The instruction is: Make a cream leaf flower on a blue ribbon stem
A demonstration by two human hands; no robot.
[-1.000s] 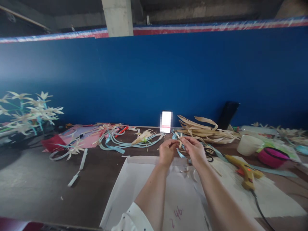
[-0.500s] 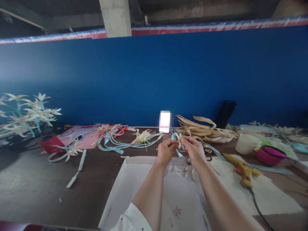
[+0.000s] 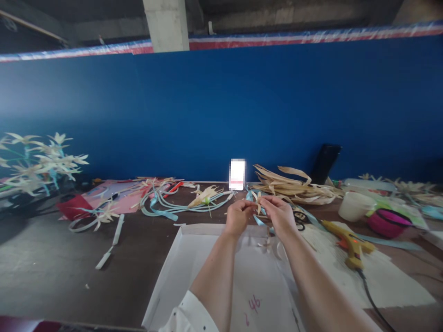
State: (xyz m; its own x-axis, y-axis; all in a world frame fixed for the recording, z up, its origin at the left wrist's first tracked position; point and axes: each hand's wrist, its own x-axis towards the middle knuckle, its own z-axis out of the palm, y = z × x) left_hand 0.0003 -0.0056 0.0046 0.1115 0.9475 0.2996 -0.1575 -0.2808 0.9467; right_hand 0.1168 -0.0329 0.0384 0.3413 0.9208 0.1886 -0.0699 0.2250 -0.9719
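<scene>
Here, just below and right of the frame's centre, we pinch a small husk piece (image 3: 258, 206) between our left hand (image 3: 238, 218) and right hand (image 3: 279, 216), near the box's (image 3: 188, 263) far edge, the glue gun (image 3: 356, 252) lying lower right.

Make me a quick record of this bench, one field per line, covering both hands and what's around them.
Hands: left hand and right hand close together, fingers pinching a small pale piece
Below forearms: shallow white box, purple handwriting inside
Beyond hands: dried husks, bright screen
Right side: yellow glue gun over white paper; magenta container
Far left: pale star-shaped flowers
Unclear: the pale piece's exact shape
</scene>
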